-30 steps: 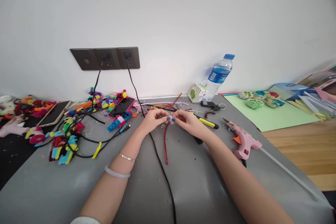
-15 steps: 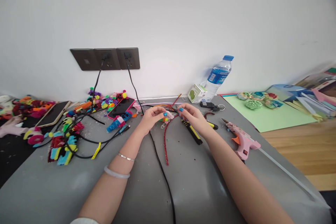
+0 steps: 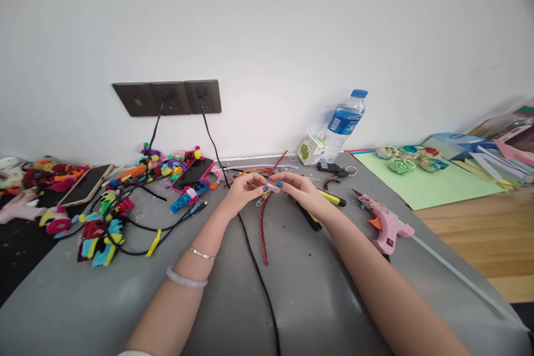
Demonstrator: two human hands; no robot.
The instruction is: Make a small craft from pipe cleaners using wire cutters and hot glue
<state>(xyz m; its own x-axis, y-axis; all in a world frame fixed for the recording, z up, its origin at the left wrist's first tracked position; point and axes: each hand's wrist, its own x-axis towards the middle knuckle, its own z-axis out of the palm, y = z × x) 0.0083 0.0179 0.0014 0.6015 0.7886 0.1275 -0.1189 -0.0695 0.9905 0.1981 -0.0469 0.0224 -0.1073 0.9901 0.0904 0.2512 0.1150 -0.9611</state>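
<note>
My left hand [image 3: 245, 196] is closed in a pinch on a small pale pink piece [image 3: 273, 187] with a bit of yellow-green on it. From the other side, the fingertips of my right hand [image 3: 303, 196] close on the same piece; its exact kind is too small to tell. Below the hands a red glittery pipe cleaner [image 3: 263, 233] curves across the grey table. Pliers with yellow and black handles [image 3: 332, 198] lie partly under my right hand, their jaws hidden.
A black cable [image 3: 255, 261] runs down the table [image 3: 233, 311]. A pink glue gun [image 3: 387, 228] lies right, near a key fob [image 3: 329, 167], a water bottle [image 3: 344, 122] and a small box [image 3: 312, 149]. Fuzzy colourful crafts [image 3: 100, 233] and a phone [image 3: 194, 174] are left.
My right hand has moved slightly left and down, its fingertips now at the pale pink piece. My left hand stays in nearly the same place, and the hands are closer together.
</note>
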